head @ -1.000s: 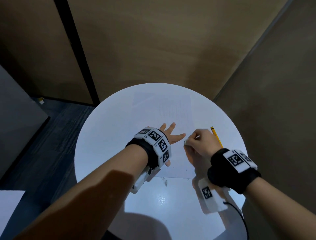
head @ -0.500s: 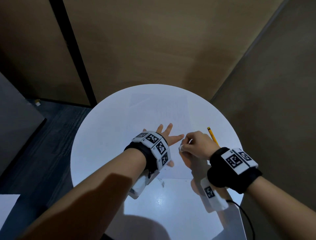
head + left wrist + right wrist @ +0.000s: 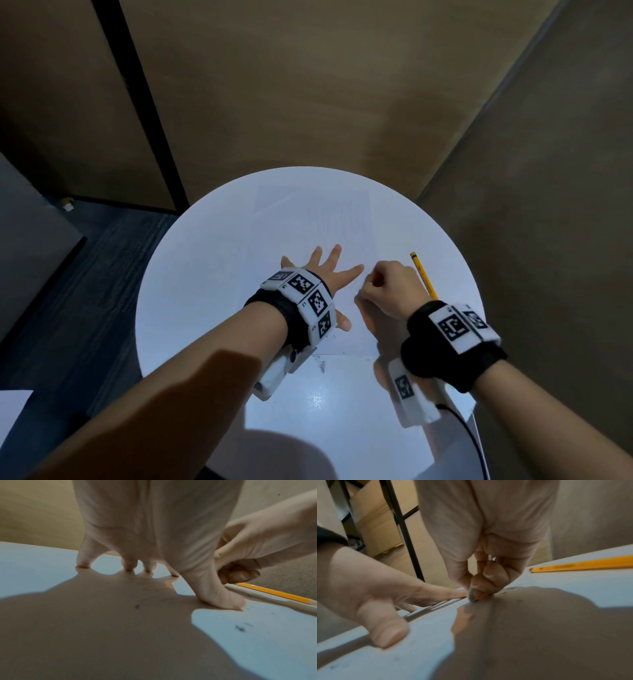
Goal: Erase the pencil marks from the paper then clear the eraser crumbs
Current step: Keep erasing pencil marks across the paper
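Left hand [image 3: 320, 274] flat, fingers spread, pinning paper [image 3: 356, 335] on round table [image 3: 191, 308]. Right hand [image 3: 394, 289] curled, fingertips pinched at sheet; eraser itself not visible, can't confirm. Pencil [image 3: 423, 275] just beside right hand. Keep your left pressure firm, rub short strokes away from pinned hand so sheet doesn't buckle. Dark crumbs [image 3: 240, 628] near front edge await sweeping.

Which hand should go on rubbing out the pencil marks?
The right hand: its curled fingertips already pinch something small against the paper. The left hand lies spread flat, holding the sheet steady.
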`<state>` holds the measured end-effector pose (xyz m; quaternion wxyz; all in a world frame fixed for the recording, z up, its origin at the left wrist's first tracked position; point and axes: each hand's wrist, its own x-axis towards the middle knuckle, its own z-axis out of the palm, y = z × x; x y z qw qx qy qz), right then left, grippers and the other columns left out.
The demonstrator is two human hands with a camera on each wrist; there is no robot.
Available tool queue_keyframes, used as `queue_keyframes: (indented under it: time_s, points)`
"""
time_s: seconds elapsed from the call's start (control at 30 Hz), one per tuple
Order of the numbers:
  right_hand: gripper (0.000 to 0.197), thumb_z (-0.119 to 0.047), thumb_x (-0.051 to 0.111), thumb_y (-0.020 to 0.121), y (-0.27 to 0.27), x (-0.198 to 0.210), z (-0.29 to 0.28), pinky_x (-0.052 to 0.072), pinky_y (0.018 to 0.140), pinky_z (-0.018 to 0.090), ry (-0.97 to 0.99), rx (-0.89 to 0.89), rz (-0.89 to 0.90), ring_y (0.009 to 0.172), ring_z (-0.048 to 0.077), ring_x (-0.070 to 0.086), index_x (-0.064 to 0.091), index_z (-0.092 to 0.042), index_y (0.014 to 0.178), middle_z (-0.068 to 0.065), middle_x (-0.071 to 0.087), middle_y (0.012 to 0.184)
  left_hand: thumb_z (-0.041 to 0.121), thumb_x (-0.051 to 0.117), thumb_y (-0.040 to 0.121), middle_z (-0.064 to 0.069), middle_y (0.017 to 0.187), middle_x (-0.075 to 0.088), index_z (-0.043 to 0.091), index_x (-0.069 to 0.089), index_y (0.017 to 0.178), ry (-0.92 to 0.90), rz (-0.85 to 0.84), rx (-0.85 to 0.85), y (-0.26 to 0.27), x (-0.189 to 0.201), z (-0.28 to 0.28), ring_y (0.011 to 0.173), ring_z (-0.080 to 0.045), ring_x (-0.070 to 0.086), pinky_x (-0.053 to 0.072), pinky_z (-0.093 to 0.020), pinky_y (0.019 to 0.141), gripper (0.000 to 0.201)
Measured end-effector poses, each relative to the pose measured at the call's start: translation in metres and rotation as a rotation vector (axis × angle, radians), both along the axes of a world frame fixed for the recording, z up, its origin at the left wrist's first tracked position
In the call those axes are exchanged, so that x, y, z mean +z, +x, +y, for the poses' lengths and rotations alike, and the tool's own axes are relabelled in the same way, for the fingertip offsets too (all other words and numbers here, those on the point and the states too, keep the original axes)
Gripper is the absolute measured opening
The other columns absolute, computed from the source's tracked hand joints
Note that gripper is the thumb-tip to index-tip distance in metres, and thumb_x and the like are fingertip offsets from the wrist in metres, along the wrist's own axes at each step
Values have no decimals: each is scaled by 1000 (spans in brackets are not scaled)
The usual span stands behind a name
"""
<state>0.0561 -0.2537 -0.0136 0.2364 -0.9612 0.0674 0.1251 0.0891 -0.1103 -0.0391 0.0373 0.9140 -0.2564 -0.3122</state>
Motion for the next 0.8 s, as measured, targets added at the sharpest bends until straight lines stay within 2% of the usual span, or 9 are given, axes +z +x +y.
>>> queue_keyframes:
  time_s: [0.1,0.13,0.23,0.3,0.4,0.47,0.6,0.7,0.8]
  points:
    - [11,-17,61,82,-1,4,-16,38,64,23,-11,-71,15,82,17,53,54,-13,76,5,63,89,64,64,75,0,155,-27,48,-13,145,13,-3,-6,0,0,0,144,-32,-17,5,-74,102,105]
    - [9,-16,61,82,-1,5,-15,38,64,23,-12,-74,6,81,17,52,54,-12,77,5,63,89,64,64,75,0,155,-27,47,-13,145,10,-4,-7,-1,0,0,144,-32,-17,5,-73,102,105]
    - [19,-14,59,84,3,2,6,29,51,16,39,-16,-15,68,10,47,47,-16,70,-1,54,76,62,67,74,0,156,-26,45,-12,146,-19,3,5,-1,3,0,144,-33,-17,5,-74,102,107]
    - [24,-14,57,85,4,-2,16,26,49,14,45,16,-14,62,5,43,43,-20,67,-5,48,70,60,68,74,0,156,-25,43,-10,147,-32,19,19,-1,4,0,144,-32,-17,5,-74,101,108]
    - [9,-14,57,84,3,-1,4,34,59,22,-7,-74,-15,75,16,49,51,-11,79,2,54,82,62,66,75,1,156,-26,43,-14,146,-6,-2,9,-1,3,1,144,-31,-16,5,-73,103,108]
    - [8,-14,59,84,1,2,-13,36,61,25,-40,-126,2,81,19,50,52,-9,83,4,55,85,62,65,76,2,155,-27,42,-15,146,-4,-2,11,-1,1,1,144,-30,-17,4,-72,103,108]
    - [8,-13,55,85,0,4,-1,37,64,23,-33,-94,-23,79,19,48,50,-11,79,4,54,84,60,66,76,1,155,-27,42,-15,146,-8,12,9,-1,4,0,144,-31,-18,3,-73,103,109]
    - [23,-14,54,86,2,-6,22,30,52,20,20,-33,-29,75,18,46,40,-17,68,-3,47,72,59,67,76,2,156,-26,43,-13,147,-16,30,26,-2,6,0,144,-30,-18,4,-73,103,108]
    - [6,-14,55,85,2,-4,10,37,64,25,-3,-146,-35,79,21,50,52,-9,83,7,57,88,61,66,76,2,155,-27,43,-14,146,-11,6,14,-2,4,1,144,-30,-18,3,-72,103,108]
